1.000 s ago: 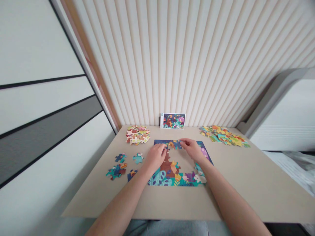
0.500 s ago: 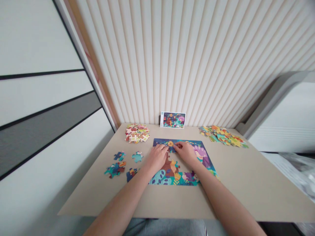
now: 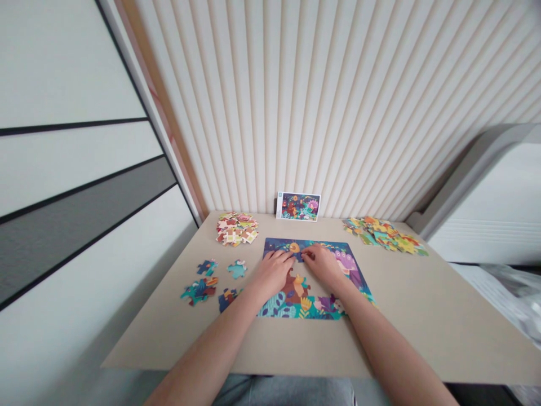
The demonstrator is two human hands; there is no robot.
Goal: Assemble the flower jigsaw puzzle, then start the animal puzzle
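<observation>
Head camera is catching the left hand point(image 3: 273, 275) and right hand point(image 3: 323, 265) resting on the partly built jigsaw puzzle point(image 3: 296, 307) on the desk point(image 3: 422, 316), their fingers point(image 3: 288, 258) bent down, whether gripping a piece unclear.

- 2 hands point(image 3: 298, 268)
- 1 picture card point(image 3: 298, 207)
- 1 part-built jigsaw puzzle point(image 3: 296, 304)
- 2 heaps of loose pieces point(image 3: 236, 229), too jumbled to count
- about 4 small clumps point(image 3: 198, 291) of pieces, roughly

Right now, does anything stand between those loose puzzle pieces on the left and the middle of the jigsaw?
Yes: the left hand lies on the jigsaw puzzle, in the path from the loose pieces; the right hand lies beside it.
</observation>
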